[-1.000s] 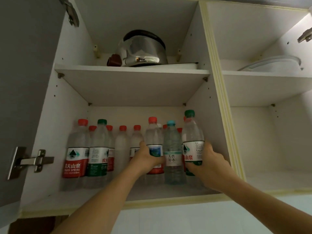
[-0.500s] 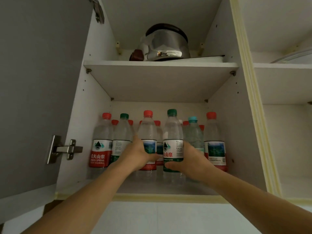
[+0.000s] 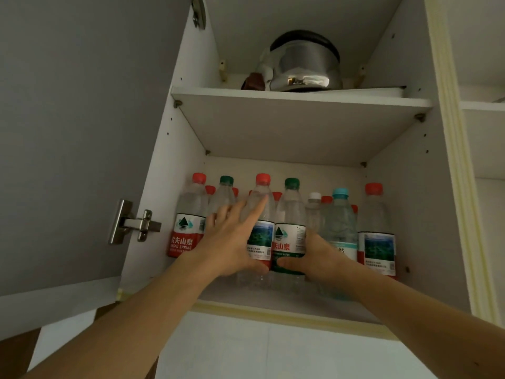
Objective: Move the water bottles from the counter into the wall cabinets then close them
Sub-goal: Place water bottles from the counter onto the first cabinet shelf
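Note:
Several water bottles stand on the lower shelf (image 3: 273, 300) of the open wall cabinet. My right hand (image 3: 319, 258) grips the base of a green-capped bottle (image 3: 291, 214) in the front row, thumb across its label. Beside it, my left hand (image 3: 232, 242) lies against a red-capped bottle (image 3: 261, 236) with fingers spread straight up its side and the thumb under the label. Around them stand a red-capped bottle (image 3: 188, 217) at the far left, a blue-capped one (image 3: 341, 222) and another red-capped one (image 3: 375, 228) at the right. More caps show in the back row.
The grey cabinet door (image 3: 82, 132) hangs open at the left on its metal hinge (image 3: 134, 222). A steel kettle (image 3: 303, 67) sits on the upper shelf (image 3: 300, 97). A second open cabinet (image 3: 486, 187) adjoins on the right. White tiled wall lies below.
The green-capped bottle in my right hand has moved from the right side toward the middle of the front row. My left hand's fingers have straightened off the red-capped bottle. The view has shifted left.

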Demonstrator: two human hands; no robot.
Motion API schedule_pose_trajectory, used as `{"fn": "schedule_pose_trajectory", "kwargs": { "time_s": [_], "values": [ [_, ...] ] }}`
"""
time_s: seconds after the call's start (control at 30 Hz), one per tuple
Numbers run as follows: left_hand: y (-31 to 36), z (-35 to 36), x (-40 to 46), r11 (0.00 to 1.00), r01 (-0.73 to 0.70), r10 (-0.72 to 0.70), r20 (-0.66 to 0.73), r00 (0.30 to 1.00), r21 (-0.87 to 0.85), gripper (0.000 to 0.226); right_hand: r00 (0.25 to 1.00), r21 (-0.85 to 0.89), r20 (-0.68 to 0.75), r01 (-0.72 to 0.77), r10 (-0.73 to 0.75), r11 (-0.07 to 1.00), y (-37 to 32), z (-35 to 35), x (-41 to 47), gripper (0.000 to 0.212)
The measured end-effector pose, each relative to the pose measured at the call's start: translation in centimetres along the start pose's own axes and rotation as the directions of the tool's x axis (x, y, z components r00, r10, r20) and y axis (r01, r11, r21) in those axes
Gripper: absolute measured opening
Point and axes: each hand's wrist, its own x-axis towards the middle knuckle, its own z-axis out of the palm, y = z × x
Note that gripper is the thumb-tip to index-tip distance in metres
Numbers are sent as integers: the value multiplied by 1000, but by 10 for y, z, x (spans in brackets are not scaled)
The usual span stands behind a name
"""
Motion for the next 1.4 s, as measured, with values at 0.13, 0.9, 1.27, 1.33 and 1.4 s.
{"fn": "schedule_pose_trajectory", "kwargs": {
  "time_s": [0.13,0.9,1.27,1.33,1.4],
  "values": [
    [-4,4,4,998,11,-10,-16,1000,69,142,999,18,34,-40,40,999,-2,2,6,47],
    [-16,18,-9,983,67,-59,-52,997,169,125,983,179,182,-45,12,983,-1,15,36,36],
    [-17,19,-9,983,26,-6,-109,994,180,103,983,246,183,-41,-5,968,-6,18,29,34],
    [-17,19,-10,981,33,-12,-110,994,191,102,982,231,189,-34,-10,972,-8,18,29,32],
    [-18,19,-10,978,32,-10,-106,994,206,101,981,193,193,-40,2,980,-10,19,30,31]
  ]
}}
